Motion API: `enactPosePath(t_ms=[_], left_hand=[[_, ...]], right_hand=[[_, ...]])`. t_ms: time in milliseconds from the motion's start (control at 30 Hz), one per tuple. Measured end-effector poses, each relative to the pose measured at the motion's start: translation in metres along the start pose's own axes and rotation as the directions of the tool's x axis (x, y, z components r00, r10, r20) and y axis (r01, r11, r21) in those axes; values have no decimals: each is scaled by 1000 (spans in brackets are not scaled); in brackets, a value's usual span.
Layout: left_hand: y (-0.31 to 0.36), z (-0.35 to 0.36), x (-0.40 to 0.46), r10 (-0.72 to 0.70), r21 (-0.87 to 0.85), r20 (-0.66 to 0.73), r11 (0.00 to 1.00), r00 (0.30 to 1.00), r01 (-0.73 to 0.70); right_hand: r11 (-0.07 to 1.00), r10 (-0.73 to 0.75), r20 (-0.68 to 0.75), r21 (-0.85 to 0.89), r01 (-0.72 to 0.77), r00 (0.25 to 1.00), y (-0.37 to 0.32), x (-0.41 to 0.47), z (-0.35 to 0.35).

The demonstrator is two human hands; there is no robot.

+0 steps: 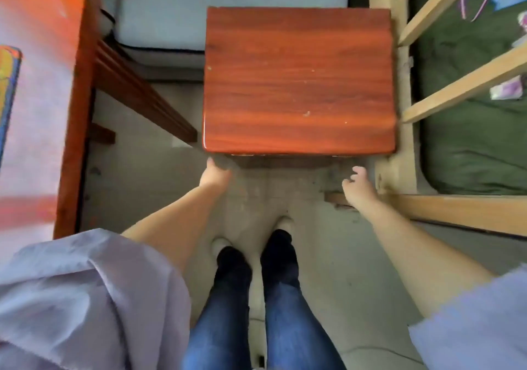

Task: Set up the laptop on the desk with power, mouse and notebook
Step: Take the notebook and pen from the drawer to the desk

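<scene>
While I stand over the small reddish wooden desk (299,80), its top lies bare, with the wood grain and the longer sides running left to right across my view and its near edge facing my feet. My left hand (214,176) reaches to the near left corner; the fingertips curl under the edge and out of sight, so I cannot tell whether they grip the wood. My right hand (357,186) hovers just short of the near right corner, fingers (356,171) loosely apart and bent, touching nothing. Beside the desk on the right, a pale wooden frame (467,80) encloses a green mattress (470,147) carrying a few small scattered items (too blurred to identify). To the left stands a larger red wooden table (74,130) under a pale cloth; behind lies a grey cushion (228,5).
</scene>
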State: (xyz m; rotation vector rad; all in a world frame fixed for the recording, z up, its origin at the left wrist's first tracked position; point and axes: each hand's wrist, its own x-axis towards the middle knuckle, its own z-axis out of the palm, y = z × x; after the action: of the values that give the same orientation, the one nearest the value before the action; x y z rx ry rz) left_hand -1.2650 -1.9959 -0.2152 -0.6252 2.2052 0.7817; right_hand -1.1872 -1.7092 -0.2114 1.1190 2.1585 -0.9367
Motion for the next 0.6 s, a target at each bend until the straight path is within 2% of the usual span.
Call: enactPosePath(t_ms=[167,233,400,500,600], left_hand=[[-8,24,42,25,-256,-72,966,997,-42],[-14,30,53,17,-294,-120,954,993,-52],[-19,33,64,56,-133,-254,987,966,-92],[-28,33,49,83,-74,-254,992,964,-105],[-52,40,24,70,-49,-228,995,971,-83]], right_hand=[[961,80,-119,273,-45,990,11,60,-8],[930,101,-174,367,-31,980,16,75,-6],[927,51,-227,373,38,973,22,87,-3],[955,20,-227,293,48,974,32,74,-1],[945,26,-214,323,46,977,55,55,9]])
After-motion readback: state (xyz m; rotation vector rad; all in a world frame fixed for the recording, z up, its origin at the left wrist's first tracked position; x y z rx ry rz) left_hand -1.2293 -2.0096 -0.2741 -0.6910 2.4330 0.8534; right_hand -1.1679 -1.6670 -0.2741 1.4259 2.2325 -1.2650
